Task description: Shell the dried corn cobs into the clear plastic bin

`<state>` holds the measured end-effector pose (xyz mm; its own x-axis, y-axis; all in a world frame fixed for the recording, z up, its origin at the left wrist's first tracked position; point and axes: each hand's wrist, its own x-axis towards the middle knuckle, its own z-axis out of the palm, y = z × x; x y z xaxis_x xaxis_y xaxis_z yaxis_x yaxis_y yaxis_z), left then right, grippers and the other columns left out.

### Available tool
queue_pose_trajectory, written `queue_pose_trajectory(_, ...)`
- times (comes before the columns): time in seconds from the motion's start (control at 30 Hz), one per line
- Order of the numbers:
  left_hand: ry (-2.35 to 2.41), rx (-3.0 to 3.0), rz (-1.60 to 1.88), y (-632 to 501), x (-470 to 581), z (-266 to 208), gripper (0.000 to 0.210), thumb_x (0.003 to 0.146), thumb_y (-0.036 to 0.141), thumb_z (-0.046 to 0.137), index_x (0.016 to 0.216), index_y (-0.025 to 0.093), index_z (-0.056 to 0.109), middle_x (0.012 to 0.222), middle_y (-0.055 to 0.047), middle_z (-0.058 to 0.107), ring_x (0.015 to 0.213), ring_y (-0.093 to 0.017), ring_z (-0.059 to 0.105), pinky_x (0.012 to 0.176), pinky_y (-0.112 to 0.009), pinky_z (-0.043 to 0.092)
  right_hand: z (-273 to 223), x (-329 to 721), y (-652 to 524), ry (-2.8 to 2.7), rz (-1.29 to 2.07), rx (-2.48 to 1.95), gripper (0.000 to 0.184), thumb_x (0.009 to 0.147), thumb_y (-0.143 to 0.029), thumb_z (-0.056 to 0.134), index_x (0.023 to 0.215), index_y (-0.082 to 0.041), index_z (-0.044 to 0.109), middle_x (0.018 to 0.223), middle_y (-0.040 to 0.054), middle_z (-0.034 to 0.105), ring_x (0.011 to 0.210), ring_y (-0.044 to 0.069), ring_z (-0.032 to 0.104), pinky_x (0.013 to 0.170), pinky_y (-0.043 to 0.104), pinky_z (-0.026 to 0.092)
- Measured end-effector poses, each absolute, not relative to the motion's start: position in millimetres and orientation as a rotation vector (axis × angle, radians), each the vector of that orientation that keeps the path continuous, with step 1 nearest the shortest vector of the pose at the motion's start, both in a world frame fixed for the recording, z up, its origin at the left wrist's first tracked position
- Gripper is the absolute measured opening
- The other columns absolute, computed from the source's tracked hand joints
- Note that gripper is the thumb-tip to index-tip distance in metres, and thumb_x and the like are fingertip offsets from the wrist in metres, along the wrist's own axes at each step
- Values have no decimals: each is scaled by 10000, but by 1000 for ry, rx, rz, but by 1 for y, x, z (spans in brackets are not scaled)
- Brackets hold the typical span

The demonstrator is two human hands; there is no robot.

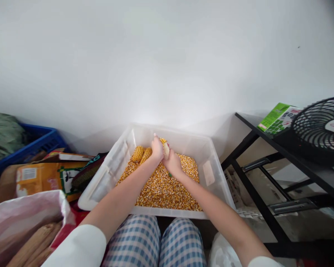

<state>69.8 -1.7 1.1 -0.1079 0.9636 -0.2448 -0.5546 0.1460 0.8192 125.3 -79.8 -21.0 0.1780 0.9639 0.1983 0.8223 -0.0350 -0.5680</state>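
Note:
A clear plastic tub [214,178] sits in front of my knees, filled with loose yellow corn kernels [161,189]. Both my hands meet over it on one partly stripped corn cob [165,147]. My left hand [157,149] grips the cob's upper end, my right hand [173,164] grips its lower end. Two whole yellow cobs [141,153] lie on the kernels at the tub's far left, just beside my left hand.
A pink-white bag [25,215] with bare cobs stands at lower left, next to orange packaging [44,178] and a blue crate [41,142]. A black shelf [317,174] at right carries a black fan [321,128] and a green box [278,118]. White wall behind.

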Motion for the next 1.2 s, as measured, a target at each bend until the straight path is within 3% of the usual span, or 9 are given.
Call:
queue_pose_trajectory(0.27,916,871,1408,2,60,1,442,732,594,427,585,178,458,429,19,428,415,-115,457,450,-240,369,-20,137,-81,-1588,570,-1792,315,688,-261,515,996,-194,504,838,29,635,696,163,601,568,225,423)
queue_pose_trajectory(0.47,857,730,1095,7,49,12,555,783,592,225,590,159,513,434,-41,493,444,-154,512,432,-246,361,-9,145,-79,-1649,392,-1904,349,726,-453,502,943,-180,510,844,65,636,754,198,600,612,256,416)
queue_pose_trajectory(0.63,925,584,1189,-1,58,13,476,786,514,261,540,169,479,382,-35,462,390,-155,487,425,-264,374,-11,135,-83,-1762,252,-1887,337,735,-342,502,1011,-152,470,837,90,636,750,215,601,645,274,412)
queue_pose_trajectory(0.87,974,919,1353,-4,61,14,477,825,460,266,471,185,429,366,-9,383,374,-125,420,426,-260,336,-18,132,-78,-1579,643,-1640,309,649,-243,544,930,-178,432,836,38,603,697,166,579,588,253,445)
queue_pose_trajectory(0.97,970,1119,1445,-3,55,15,449,812,435,353,458,177,447,408,-4,396,417,-111,401,459,-249,335,-19,136,-79,-1459,933,-1507,337,671,-247,525,977,-180,400,705,-16,562,522,125,536,501,249,446)
queue_pose_trajectory(1.07,862,1125,1333,3,47,16,487,819,455,312,444,175,446,402,-5,398,403,-103,363,439,-234,309,-16,139,-80,-1391,1181,-1407,395,702,-258,506,1061,-177,362,570,-66,492,390,105,460,420,242,422)
queue_pose_trajectory(1.2,833,953,1103,6,42,16,547,809,524,234,500,171,516,435,-36,467,423,-131,418,435,-236,307,-13,144,-76,-1419,952,-1594,382,688,-307,550,1022,-166,430,660,-11,570,506,132,542,489,248,439)
